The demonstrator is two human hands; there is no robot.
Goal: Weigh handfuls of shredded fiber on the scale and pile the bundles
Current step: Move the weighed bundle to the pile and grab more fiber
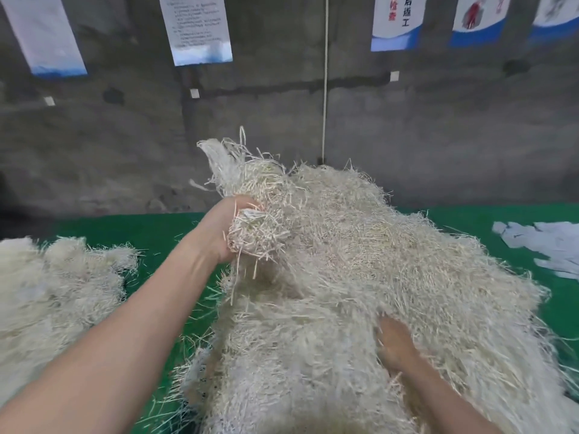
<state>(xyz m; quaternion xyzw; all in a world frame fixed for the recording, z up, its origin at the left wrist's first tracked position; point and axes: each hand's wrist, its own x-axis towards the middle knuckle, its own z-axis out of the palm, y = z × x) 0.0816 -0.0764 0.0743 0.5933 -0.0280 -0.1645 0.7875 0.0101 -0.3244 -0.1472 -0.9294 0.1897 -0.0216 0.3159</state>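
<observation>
Nearest, at five o'clock: right hand (395,343) sunk into the main heap (376,261) of shredded fiber, blurred and half covered by strands; grip apart or clamped, cannot tell. Spreading from six o'clock up through the centre and out toward three: that heap, loose and tangled, lying straight on the green counter (156,236). At eight to nine o'clock, well apart from it across a strip of green: side pile (53,292) of the same fiber, probably bundles already weighed, though cannot say for sure. Just left of centre, at about ten o'clock: left hand (224,233), grip clamped round a handful of fiber (260,236), held up at the heap's edge with loose strands dangling below. Reads as the gathering step: drawing one portion free, not yet weighing. Calls next for pulling the handful clear of the tangle and carrying it to the scale; no scale anywhere in view, so likely needs a turn of the head first. No bin, bag or tray to be seen; nothing contained, all fiber bare on the counter. Farther, at three o'clock: pale slips (548,245) flat on the green, too blurred to identify. Farthest, at twelve: grey wall (438,136) with hanging posters (195,26) and a thin cord (325,89) running down behind the heap.
</observation>
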